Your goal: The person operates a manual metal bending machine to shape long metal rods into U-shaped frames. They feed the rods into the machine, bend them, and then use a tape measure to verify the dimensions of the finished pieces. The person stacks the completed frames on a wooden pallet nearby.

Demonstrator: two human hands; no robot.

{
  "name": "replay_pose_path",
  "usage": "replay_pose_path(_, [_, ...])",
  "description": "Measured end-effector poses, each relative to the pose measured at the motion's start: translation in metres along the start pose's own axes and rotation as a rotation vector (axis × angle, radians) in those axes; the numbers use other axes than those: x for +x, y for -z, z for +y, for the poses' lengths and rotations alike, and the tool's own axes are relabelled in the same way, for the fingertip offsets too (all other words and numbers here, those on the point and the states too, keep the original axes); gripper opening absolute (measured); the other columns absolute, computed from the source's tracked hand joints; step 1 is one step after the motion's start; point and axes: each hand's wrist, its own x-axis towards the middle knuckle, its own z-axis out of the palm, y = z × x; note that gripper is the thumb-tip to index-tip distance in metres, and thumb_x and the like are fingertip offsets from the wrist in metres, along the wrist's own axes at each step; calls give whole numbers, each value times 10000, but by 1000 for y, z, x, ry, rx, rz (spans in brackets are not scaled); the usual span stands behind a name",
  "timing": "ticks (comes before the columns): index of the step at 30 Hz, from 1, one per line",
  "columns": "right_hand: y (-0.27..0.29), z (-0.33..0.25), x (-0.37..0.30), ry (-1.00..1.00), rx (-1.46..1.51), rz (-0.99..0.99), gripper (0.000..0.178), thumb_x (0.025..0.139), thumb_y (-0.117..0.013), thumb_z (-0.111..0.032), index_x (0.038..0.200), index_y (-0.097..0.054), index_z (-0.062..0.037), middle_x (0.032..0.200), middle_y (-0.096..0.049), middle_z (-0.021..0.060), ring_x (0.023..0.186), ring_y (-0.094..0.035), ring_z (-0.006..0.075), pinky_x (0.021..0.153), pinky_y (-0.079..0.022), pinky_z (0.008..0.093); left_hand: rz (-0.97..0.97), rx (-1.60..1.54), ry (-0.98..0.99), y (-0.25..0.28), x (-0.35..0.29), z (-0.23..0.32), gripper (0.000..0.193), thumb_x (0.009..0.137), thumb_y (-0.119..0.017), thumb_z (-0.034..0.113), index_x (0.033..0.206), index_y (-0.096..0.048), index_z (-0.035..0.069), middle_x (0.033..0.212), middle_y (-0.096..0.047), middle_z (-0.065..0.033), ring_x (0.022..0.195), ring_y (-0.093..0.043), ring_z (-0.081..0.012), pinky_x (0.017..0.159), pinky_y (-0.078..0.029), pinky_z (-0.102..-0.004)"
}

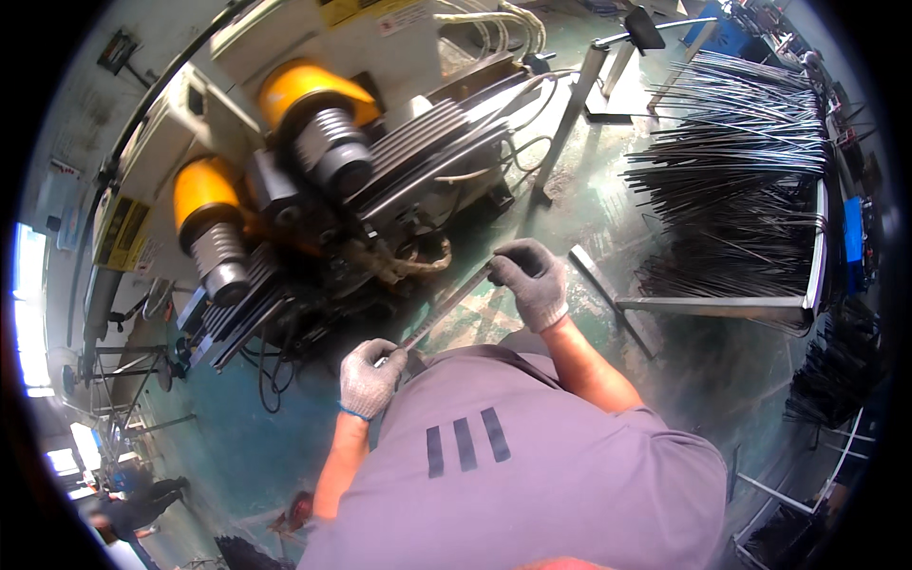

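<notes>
Both hands wear grey knit gloves. A thin, straight grey metal strip (446,309) slants between them in front of my waist. My left hand (371,379) is closed around its lower left end, with a blue band at the glove's cuff. At the upper right end, my right hand (534,283) pinches the strip between thumb and fingers. Whether the strip is a rod or a ruler is too small to tell. Beyond my hands stands a large machine (389,180) with two yellow-capped cylinders; the strip is apart from it.
To the right, a metal-framed rack (717,306) holds many thin dark rods (731,171). A metal stand (570,123) rises from the green floor between machine and rack. Cables (271,380) hang below the machine. A person (138,508) is at the far lower left.
</notes>
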Motion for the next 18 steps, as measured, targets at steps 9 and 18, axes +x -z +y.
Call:
replay_pose_path(9, [216,-10,102,82,-50,213,268,1107,-753,-244,1180,-745,13,938,-779,66,790,-728,124,744,-599,283,-83,-142,-87,-162,81,151,186,915,-819,171,1003,-814,7,925,-769,-165,862,-751,-306,803,-578,-395])
replay_pose_path(18, [340,-5,269,-2,-209,243,254,1095,-748,-229,1143,-746,20,929,-797,95,784,-745,145,726,-612,298,-102,-358,140,-269,209,197,228,980,-806,207,991,-796,-20,850,-770,-68,852,-698,-145,810,-564,-350])
